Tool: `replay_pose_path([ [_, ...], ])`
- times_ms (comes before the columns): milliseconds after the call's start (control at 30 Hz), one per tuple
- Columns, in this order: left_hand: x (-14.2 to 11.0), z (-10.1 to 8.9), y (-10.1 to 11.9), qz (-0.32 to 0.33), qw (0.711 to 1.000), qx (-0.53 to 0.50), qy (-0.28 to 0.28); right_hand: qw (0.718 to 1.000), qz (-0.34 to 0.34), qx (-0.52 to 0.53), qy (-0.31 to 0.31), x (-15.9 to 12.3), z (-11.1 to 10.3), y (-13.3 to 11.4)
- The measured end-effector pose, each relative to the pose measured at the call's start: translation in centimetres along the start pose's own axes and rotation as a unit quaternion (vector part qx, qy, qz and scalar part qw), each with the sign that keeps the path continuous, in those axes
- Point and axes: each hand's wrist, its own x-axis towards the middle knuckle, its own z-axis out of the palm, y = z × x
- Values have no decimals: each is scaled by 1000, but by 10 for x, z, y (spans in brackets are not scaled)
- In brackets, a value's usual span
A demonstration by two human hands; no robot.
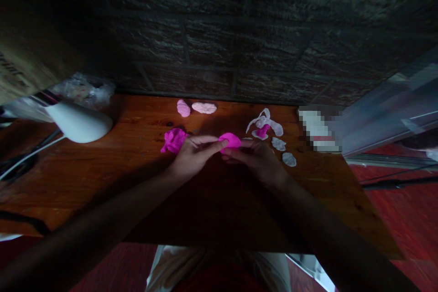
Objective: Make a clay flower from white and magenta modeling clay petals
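At a wooden desk (137, 191) against a dark stone-patterned wall (212, 45), a person holds a thin bright pink disc (231, 140) between two bare hands, just above the desktop. The left hand (190, 157) pinches the disc's left edge between thumb and fingers; the right hand (262, 159) grips its right and lower edge in a similar narrow pinch. To the left of the disc, near the left hand, lies a crumpled magenta lump (175, 140), its surface rough. Beyond the disc, toward the wall, rest a pink lump (184, 108) and a longer pale pink piece (204, 108), side by side.

To the right of the disc sits a white petaled piece (275, 127) with a magenta part (263, 131) at its front. Nearer the right hand are two flat white pieces (278, 144), both apart from the petaled one. By appearance, the work is partway along: the disc is already flattened and the petaled piece has taken form, while the magenta lump is unshaped and the flat pieces unattached. In the dim light, the material appears to be soft modelling clay.
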Motion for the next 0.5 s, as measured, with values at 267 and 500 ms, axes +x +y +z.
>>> replay_pose_path([
  [267, -2, 0, 5, -22, 999, -23, -24, 997, -37, -69, 29, -1, 4, -3],
  [500, -1, 1, 3, -12, 1000, -23, -11, 995, -49, -82, 25, -1, 2, 2],
])
